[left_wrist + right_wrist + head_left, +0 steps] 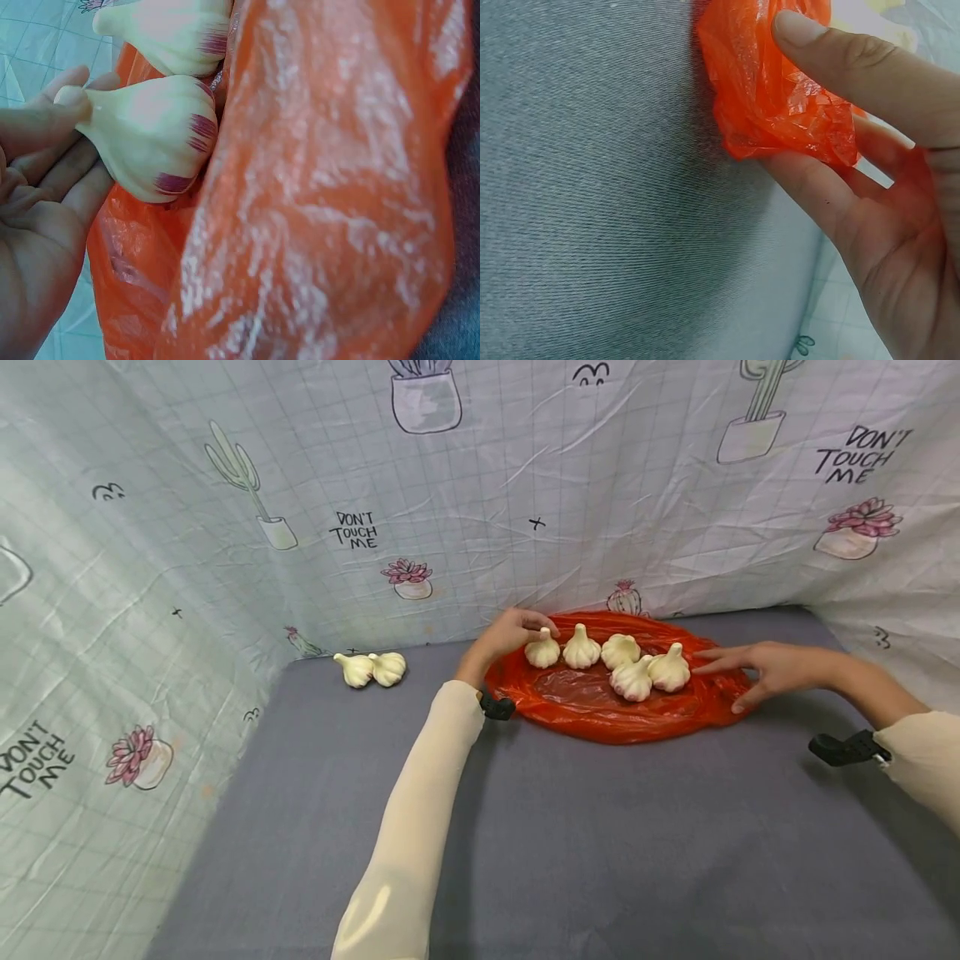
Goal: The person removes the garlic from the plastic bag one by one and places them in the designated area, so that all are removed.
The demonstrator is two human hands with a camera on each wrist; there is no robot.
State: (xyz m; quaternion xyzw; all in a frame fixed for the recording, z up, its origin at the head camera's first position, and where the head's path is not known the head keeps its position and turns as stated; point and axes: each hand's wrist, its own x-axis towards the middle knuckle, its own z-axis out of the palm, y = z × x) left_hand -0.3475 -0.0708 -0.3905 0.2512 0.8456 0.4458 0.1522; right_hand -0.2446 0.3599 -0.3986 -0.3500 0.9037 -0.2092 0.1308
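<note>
With thumb and fingers my left hand [513,633] pinches a white garlic bulb [154,139] by its stem, at the left end of a red plastic bag [600,727]. The bag lies spread with its rim rolled into an oval. Several more garlic bulbs [581,648] sit within that rim, stems mostly upward. At the bag's right end rests my right hand [780,670], fingers fairly straight and spread. Its thumb [840,45] lies along the near side of the crumpled plastic while the other fingers touch it from behind. Part of those fingers is hidden by the plastic.
Two garlic bulbs [388,668] lie side by side at the back left of the grey table [637,843]. A printed cloth curtain [480,510] hangs behind the table and along its left side. Black wrist camera mounts [843,748] are strapped at both wrists.
</note>
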